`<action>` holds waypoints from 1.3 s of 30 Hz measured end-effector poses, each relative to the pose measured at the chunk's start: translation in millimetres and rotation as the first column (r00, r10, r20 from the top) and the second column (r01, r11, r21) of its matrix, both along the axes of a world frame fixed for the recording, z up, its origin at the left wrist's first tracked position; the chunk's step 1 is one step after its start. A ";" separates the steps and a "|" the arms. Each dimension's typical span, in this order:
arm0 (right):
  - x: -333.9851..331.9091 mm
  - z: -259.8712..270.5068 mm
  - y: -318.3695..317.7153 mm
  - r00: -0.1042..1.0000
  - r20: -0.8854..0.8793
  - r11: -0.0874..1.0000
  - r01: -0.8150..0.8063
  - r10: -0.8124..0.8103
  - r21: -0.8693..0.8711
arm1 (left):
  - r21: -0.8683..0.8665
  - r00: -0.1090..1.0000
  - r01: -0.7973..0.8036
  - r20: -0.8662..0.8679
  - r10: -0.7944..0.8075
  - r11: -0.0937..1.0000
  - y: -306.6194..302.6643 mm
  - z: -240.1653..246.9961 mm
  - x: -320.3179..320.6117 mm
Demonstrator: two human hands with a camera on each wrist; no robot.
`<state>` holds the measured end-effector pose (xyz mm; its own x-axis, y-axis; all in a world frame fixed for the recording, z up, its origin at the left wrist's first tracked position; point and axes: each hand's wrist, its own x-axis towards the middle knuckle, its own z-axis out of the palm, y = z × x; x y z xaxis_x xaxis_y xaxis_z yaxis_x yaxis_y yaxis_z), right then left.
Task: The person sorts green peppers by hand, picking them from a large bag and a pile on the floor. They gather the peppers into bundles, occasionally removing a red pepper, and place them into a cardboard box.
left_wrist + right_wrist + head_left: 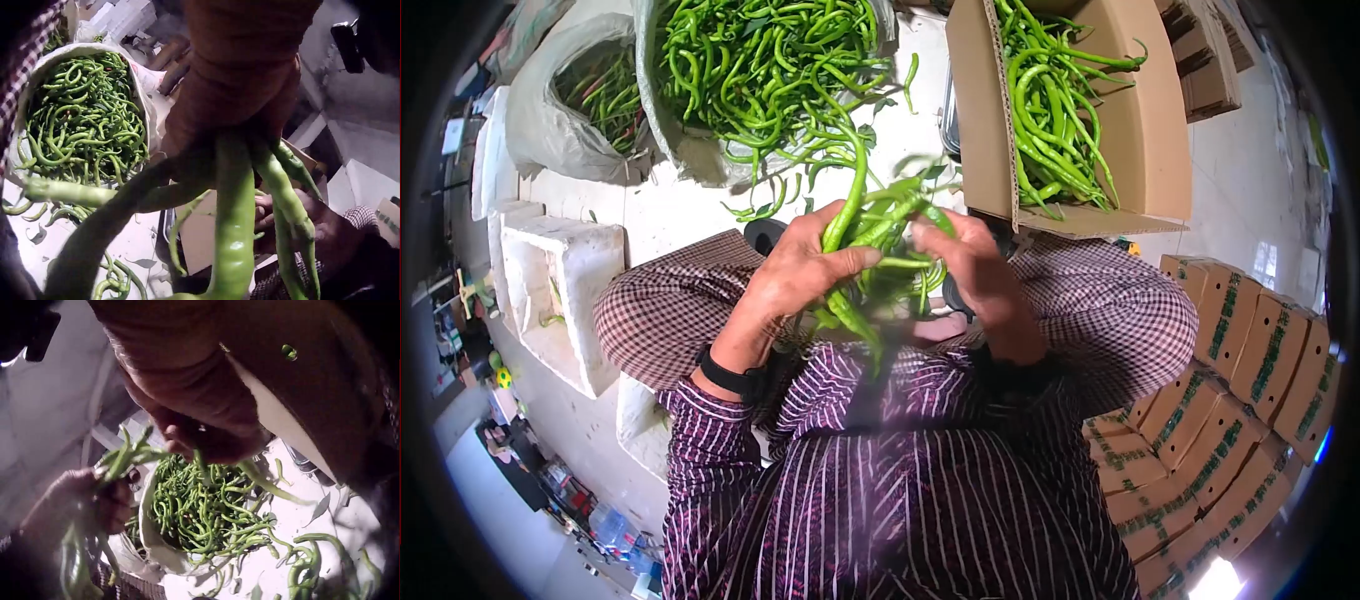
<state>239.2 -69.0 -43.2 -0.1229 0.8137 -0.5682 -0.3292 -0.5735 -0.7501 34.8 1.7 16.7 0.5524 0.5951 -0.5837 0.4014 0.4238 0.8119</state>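
Observation:
In the head view the left hand grips a bunch of long green peppers, its thumb across them, with tips hanging below. The right hand is close on the right side of the bunch, its fingers curled at a pepper. Peppers fan out beneath the left hand in the left wrist view. In the right wrist view, the right hand has a pepper projecting from under its curled fingers, beside the bunch in the other hand.
A big sack of peppers lies ahead, with a smaller sack to its left. At the front right stands an open cardboard box holding peppers. Foam boxes are at left; stacked cartons at right. Loose peppers lie on the floor.

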 end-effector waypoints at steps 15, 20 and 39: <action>-46.7 28.1 4.5 0.978 0.201 0.979 -0.098 0.061 0.177 | -0.422 0.797 -0.458 0.196 0.572 0.782 -4.1 -9.3 9.4; -57.2 24.5 10.5 0.961 0.251 0.967 0.053 -0.116 0.248 | -0.345 0.860 -0.352 0.247 0.446 0.870 -7.8 -19.5 6.7; -37.5 24.7 5.1 0.829 0.548 0.848 -0.368 0.114 0.381 | -0.506 0.670 -0.464 0.336 0.662 0.727 -2.7 -6.5 3.7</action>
<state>201.7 -63.9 -18.5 -0.1626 0.9701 -0.1802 0.2540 -0.1353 -0.9577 38.5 -1.0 10.2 0.4318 0.6913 -0.5794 -0.3980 0.7225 0.5653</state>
